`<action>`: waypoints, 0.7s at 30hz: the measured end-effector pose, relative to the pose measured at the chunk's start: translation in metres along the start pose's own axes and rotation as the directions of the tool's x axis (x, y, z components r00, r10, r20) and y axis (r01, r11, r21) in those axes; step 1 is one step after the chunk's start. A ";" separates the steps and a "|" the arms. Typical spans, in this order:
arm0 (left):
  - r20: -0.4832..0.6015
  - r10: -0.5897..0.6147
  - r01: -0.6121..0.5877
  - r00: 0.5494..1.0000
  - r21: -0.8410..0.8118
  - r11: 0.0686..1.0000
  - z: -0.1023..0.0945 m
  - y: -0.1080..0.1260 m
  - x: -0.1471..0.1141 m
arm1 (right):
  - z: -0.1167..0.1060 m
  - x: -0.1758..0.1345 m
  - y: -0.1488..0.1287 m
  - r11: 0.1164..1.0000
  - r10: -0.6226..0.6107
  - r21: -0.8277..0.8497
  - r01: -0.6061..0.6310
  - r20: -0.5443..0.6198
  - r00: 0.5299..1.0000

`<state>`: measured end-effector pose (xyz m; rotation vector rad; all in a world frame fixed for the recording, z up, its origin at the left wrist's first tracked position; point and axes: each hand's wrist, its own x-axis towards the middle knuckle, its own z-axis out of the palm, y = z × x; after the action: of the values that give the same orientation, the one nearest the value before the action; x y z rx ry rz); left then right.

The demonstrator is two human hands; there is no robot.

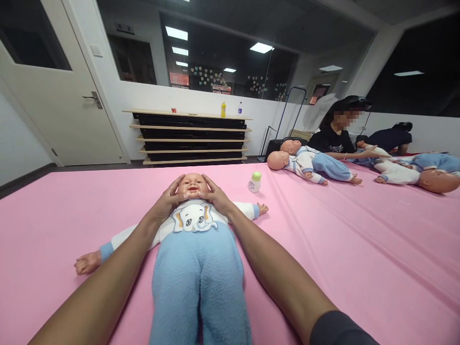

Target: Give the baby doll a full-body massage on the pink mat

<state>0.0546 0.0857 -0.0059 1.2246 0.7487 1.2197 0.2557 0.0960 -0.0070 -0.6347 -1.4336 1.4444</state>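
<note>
Below the middle of the surface's far edge: I see a plastic baby doll (197, 261) in a white top with an elephant face and fuzzy blue trousers, lying on its back, arms spread, legs toward my camera.
Left hand (170, 197): bare, unclenched, cupped on the doll's head, thumb by its mouth.
Right hand (216, 196): likewise unclenched, cupping the opposite side, so I have the head framed between both palms.
Bottle: a small white bottle with a green cap (255, 183), upright near the head, toward the far edge.
Surface: broad, pink, smooth-covered (359, 263), its far left corner in my view.
Far edge, rightward: two similar dolls (330, 165) lie side by side, near a person in black (332, 138).
</note>
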 end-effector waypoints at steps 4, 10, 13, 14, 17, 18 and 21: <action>-0.018 0.043 -0.042 0.999 0.056 0.998 -0.001 -0.004 0.003 | 0.000 -0.001 0.001 1.000 -0.011 -0.028 0.011 -0.010 1.000; -0.072 0.109 -0.089 0.991 0.235 0.968 -0.005 -0.012 0.009 | 0.003 0.000 0.007 0.965 -0.094 -0.251 0.072 -0.076 0.993; -0.062 0.055 -0.044 0.997 0.170 0.985 -0.007 -0.010 0.008 | -0.001 0.002 0.008 0.977 -0.073 -0.206 0.061 -0.050 0.996; -0.051 0.033 -0.025 0.998 0.136 0.990 -0.007 -0.009 0.007 | -0.002 0.003 0.009 0.983 -0.062 -0.178 0.054 -0.039 0.997; -0.030 -0.002 0.003 1.000 0.058 0.998 -0.006 -0.006 0.004 | -0.004 0.004 0.009 0.992 -0.042 -0.120 0.039 -0.024 0.999; -0.038 0.003 0.000 0.999 0.061 0.998 -0.005 -0.005 0.004 | -0.003 0.003 0.009 0.991 -0.047 -0.128 0.042 -0.032 0.998; -0.072 0.033 -0.021 0.997 0.160 0.987 -0.003 -0.006 0.003 | 0.000 0.001 0.008 0.972 -0.092 -0.225 0.071 -0.087 0.992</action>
<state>0.0543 0.0905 -0.0119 1.3286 0.9011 1.2529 0.2526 0.0981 -0.0146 -0.7649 -1.5384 1.1837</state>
